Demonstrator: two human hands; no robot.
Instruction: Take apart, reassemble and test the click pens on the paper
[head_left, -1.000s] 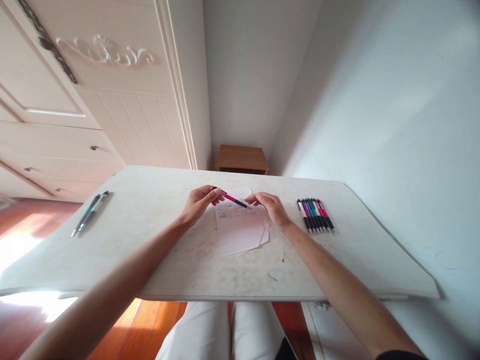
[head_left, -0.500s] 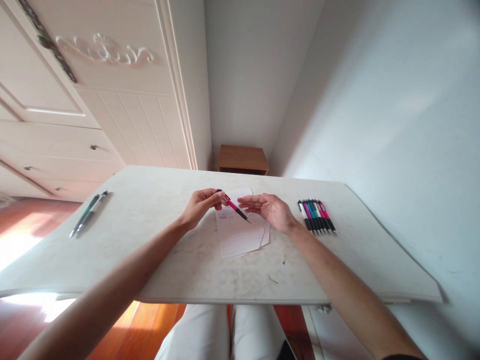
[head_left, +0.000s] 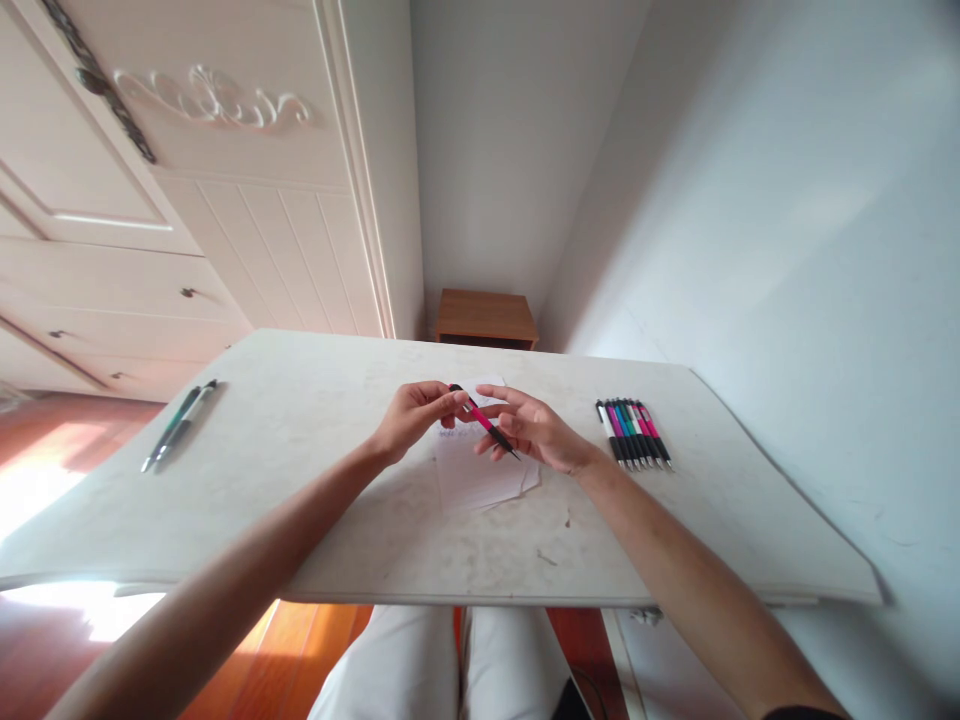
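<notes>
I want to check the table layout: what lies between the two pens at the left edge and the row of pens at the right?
In the head view, both hands with a pink pen, above lined paper.

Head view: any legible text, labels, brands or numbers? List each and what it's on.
None legible.
White lined paper sheet on the pale table: dark handwriting near its top, too small and blurred to read.
Pink-and-black pen between left hand and right hand: no readable print.
Row of coloured pens: none readable.

Paper (head_left: 480,480) mid table (head_left: 315,520), pen row (head_left: 634,432) right, two pens (head_left: 178,426) far left.
</notes>
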